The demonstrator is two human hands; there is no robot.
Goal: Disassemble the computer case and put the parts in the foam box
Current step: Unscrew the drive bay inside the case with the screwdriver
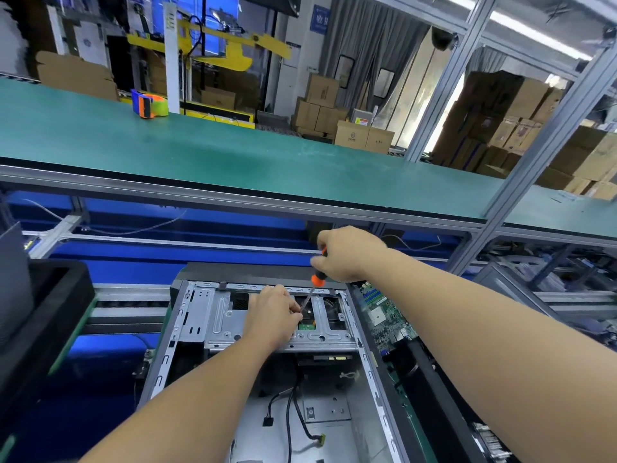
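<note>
The open computer case (187,332) lies flat in front of me, with a silver drive cage (220,315) across its far end and loose black cables (293,406) inside. My right hand (347,253) grips the orange and black handle of a screwdriver (316,279). Its shaft slants down into the drive cage. My left hand (272,315) rests on the cage and pinches the shaft near its tip. A green circuit board (384,315) lies just right of the case. A black foam box (50,315) stands at the left.
A green conveyor belt (233,155) runs across behind the bench, with a blue and orange tape dispenser (147,105) on it. Aluminium frame posts (547,128) rise at the right. Cardboard boxes (320,108) are stacked in the background.
</note>
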